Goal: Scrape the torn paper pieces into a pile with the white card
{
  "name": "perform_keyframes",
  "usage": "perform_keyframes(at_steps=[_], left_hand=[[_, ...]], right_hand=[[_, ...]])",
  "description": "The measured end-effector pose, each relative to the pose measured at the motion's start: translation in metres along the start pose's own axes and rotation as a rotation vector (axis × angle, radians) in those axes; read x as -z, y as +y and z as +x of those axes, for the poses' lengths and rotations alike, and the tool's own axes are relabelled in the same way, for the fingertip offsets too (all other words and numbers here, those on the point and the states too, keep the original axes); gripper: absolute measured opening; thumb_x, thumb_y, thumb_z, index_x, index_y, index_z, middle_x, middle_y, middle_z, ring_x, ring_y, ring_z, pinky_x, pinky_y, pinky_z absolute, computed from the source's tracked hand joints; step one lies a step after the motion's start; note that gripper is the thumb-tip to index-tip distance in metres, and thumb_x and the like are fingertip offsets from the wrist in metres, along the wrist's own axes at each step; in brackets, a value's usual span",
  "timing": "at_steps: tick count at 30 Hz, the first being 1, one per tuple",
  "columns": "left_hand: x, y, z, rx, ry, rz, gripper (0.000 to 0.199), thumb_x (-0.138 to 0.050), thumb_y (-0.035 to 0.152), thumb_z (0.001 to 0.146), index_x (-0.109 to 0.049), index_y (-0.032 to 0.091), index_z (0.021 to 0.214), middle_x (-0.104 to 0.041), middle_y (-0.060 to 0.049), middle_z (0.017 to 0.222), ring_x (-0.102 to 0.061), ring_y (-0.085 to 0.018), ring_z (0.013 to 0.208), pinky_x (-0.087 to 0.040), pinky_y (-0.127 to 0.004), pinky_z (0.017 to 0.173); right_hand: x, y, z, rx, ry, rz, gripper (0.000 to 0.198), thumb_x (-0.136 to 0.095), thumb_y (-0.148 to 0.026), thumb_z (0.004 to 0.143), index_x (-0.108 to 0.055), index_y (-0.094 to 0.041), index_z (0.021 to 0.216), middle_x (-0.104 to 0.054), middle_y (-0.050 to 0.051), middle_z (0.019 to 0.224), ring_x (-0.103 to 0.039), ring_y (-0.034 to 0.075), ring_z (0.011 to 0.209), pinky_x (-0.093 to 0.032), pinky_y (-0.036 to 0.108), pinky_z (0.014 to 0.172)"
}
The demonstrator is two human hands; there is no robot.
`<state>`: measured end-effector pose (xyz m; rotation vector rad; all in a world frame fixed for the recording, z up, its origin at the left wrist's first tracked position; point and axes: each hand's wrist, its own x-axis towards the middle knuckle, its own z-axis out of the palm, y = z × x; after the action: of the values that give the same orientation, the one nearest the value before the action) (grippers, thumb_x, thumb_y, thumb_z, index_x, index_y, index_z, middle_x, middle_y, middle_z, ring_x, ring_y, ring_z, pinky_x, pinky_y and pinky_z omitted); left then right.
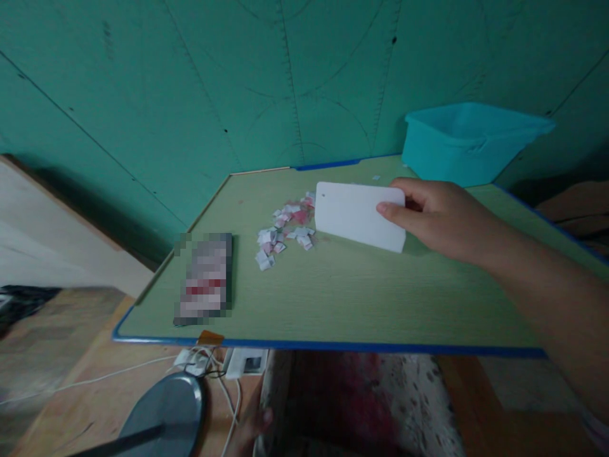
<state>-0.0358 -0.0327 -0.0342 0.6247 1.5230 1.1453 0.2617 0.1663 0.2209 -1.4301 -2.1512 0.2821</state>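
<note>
My right hand (428,206) grips the right end of a stiff white rectangular card (356,212), thumb on its near face. The card has rounded corners and a small hole at its upper left. It is tilted up over the green tabletop (295,304), and I cannot tell whether its lower edge touches. Against its left side lies a loose pile of small white and pink paper scraps (283,231). My left hand (252,428) is low, below the table's front edge, dim and blurred, with its fingers unclear.
A turquoise plastic basin (457,149) stands at the back right by the green wall (190,76). A blurred-out flat rectangular object (204,279) lies at the table's left. Below are white cables (231,397), a power strip (193,362) and a round dark base (164,406).
</note>
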Motion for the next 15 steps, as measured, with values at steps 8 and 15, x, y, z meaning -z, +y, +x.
perform_keyframes(at_steps=[8, 15], left_hand=[[-0.012, 0.026, -0.008, 0.012, 0.038, 0.029, 0.042, -0.069, 0.070, 0.024, -0.055, 0.030, 0.029, -0.063, -0.005, 0.045, -0.060, -0.037, 0.093, -0.040, -0.045, 0.093], [-0.007, 0.019, -0.006, -0.010, 0.056, 0.113, 0.048, -0.064, 0.074, 0.026, -0.058, 0.028, 0.036, -0.069, -0.008, 0.060, -0.058, -0.041, 0.096, -0.042, -0.050, 0.089]], right_hand=[[0.001, -0.003, -0.002, 0.022, -0.111, 0.089, 0.022, -0.047, -0.037, 0.078, -0.054, -0.018, 0.070, -0.048, -0.002, 0.056, -0.043, 0.011, 0.053, -0.026, 0.025, 0.050], [-0.002, 0.001, -0.002, 0.034, -0.126, 0.113, 0.023, -0.046, -0.038, 0.079, -0.055, -0.018, 0.075, -0.052, -0.001, 0.059, -0.044, 0.011, 0.056, -0.026, 0.025, 0.050]])
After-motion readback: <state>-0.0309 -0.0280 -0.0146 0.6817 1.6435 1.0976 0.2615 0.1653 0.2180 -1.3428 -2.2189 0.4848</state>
